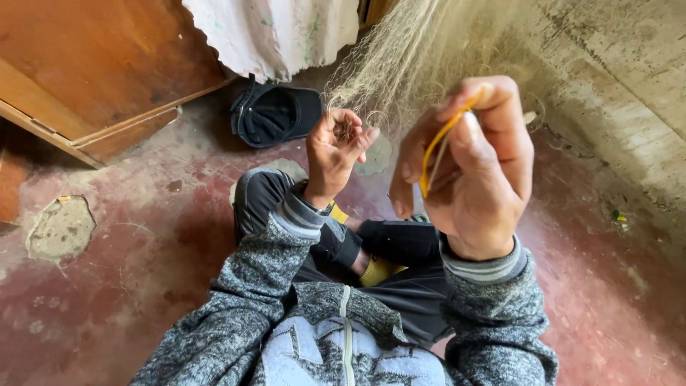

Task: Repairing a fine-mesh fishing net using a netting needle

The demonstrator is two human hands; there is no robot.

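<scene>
A pale fishing net (pixel 400 57) of fine mesh hangs from the top of the view down toward my hands. My left hand (pixel 334 154) pinches a small bunch of its mesh between the fingertips. My right hand (pixel 471 168), raised closer to the camera, grips a thin yellow netting needle (pixel 437 146) with pale twine running along it. Both arms wear grey knit sleeves. I sit cross-legged on the floor in dark trousers (pixel 386 250).
A dark cap (pixel 275 114) lies on the worn red floor (pixel 121 286) under a hanging pale cloth (pixel 275 32). A wooden door (pixel 93 71) stands at the upper left, a rough concrete wall (pixel 614 78) on the right. A cracked floor patch (pixel 61 229) shows at left.
</scene>
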